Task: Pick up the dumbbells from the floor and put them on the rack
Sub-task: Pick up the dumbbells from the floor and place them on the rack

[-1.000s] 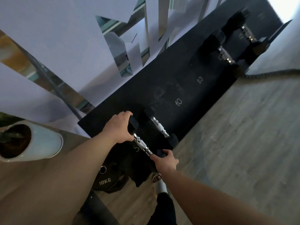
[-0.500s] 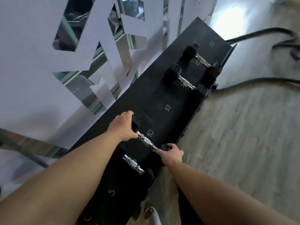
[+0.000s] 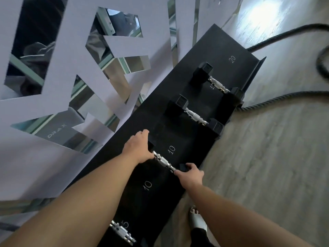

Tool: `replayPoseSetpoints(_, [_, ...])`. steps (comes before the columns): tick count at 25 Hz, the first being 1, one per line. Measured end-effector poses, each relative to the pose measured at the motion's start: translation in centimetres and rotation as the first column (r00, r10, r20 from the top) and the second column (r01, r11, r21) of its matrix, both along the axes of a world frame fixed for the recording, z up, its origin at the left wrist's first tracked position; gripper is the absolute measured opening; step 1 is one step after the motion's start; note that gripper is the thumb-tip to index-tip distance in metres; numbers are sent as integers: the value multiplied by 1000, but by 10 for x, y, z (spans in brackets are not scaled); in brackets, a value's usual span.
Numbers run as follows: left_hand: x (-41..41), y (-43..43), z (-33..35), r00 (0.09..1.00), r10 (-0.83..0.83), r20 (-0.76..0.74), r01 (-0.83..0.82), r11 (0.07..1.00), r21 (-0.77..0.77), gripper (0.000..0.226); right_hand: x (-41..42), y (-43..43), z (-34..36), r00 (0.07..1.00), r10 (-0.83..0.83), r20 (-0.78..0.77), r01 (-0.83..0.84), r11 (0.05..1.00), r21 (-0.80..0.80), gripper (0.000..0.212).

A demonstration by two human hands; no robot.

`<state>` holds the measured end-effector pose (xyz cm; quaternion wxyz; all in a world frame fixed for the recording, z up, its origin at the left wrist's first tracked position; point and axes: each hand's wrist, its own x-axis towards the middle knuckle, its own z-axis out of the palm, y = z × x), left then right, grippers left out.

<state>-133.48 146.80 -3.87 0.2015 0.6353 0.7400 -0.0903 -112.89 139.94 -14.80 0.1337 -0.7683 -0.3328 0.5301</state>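
I have both hands on one black hex-headed dumbbell with a knurled chrome handle [image 3: 163, 162], lying crosswise on the long black sloped rack [image 3: 210, 56] between two painted "10" marks. My left hand [image 3: 138, 148] is wrapped over the far head, my right hand [image 3: 190, 175] closed on the near head at the rack's front edge. To seat it well, I judge I should keep it square to the rack, parallel to the two larger black dumbbells [image 3: 195, 116] farther along (they sit neatly crosswise), and let both ends settle evenly before letting go. A sandalled foot [image 3: 197, 219] stands just below that front edge, so a slipped weight could land on it.
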Motion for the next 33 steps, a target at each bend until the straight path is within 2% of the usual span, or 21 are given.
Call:
replayPoseSetpoints(6, [16,53,-29,995,63,75,-63,998,-1,97,17,65,-16,997,26,76,-26,1000,3,68])
replayPoseSetpoints(10, [33,51,-55,986,6,165,-12,999,31,67,35,62,-29,979,85,186,-88,996,10,57])
replayPoseSetpoints(13, [36,55,-50,985,-9,174,3,999,36,59,45,52,-31,962,195,192,-207,977,46,62])
replayPoseSetpoints(20, [38,56,-42,994,-28,102,29,999,-15,60,49,44,-29,975,178,133,-188,979,73,63])
replayPoseSetpoints(24, [37,54,-41,997,-71,34,70,997,20,60,47,35,-27,981,149,122,-162,981,105,63])
replayPoseSetpoints(29, [39,49,-45,994,-110,-25,110,994,17,63,46,27,-26,973,177,147,-199,968,154,65])
replayPoseSetpoints(33, [37,54,-46,985,-148,-94,148,989,-5,67,48,17,-32,954,241,177,-275,940,200,76])
